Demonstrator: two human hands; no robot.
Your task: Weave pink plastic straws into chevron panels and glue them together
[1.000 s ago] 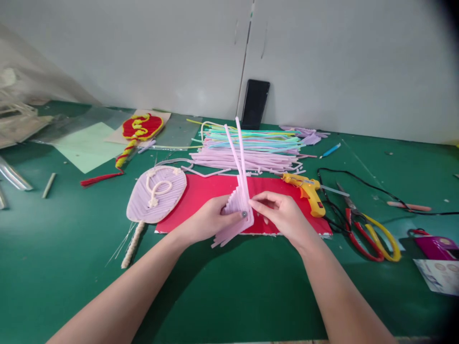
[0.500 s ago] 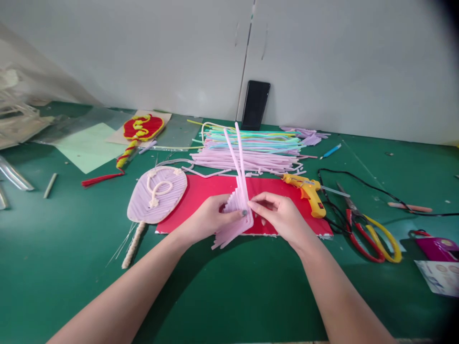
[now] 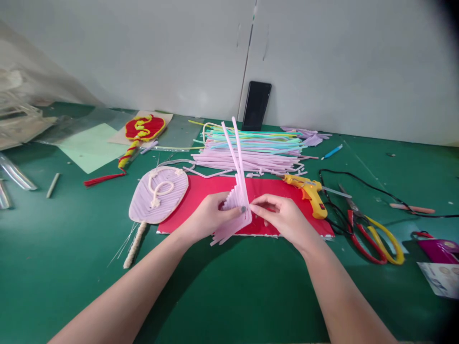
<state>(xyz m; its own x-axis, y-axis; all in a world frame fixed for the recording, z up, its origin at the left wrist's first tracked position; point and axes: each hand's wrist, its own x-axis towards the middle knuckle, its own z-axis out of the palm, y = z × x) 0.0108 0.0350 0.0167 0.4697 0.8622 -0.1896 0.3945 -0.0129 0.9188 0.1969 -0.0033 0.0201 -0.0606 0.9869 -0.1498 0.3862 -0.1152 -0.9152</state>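
Observation:
My left hand (image 3: 211, 217) grips a flat piece of bent pink pipe cleaners (image 3: 237, 222) laid side by side, thumb on top. Two long ends of the piece stick up and away from me, leaning a little left. My right hand (image 3: 278, 212) has thumb and forefinger pinched together at the right edge of the piece, near its bend. Both hands are over a red board (image 3: 193, 191) lying on the green table (image 3: 229, 296). Behind the piece lies a pile of pink, turquoise and yellow pipe cleaners (image 3: 251, 153).
To the left lie a lilac fan (image 3: 161, 191) and a red-and-yellow fan (image 3: 154, 128). On the right are a yellow glue gun (image 3: 311, 193) with a black cord, scissors (image 3: 366, 231), a blue pen-like tool (image 3: 332, 152) and a purple item (image 3: 437, 249). A phone (image 3: 256, 106) leans against the wall.
The pink piece has tilted slightly, its upright ends shifting left and its lower ends rising a little. Both hands keep their hold with only small movement. The view has shifted slightly.

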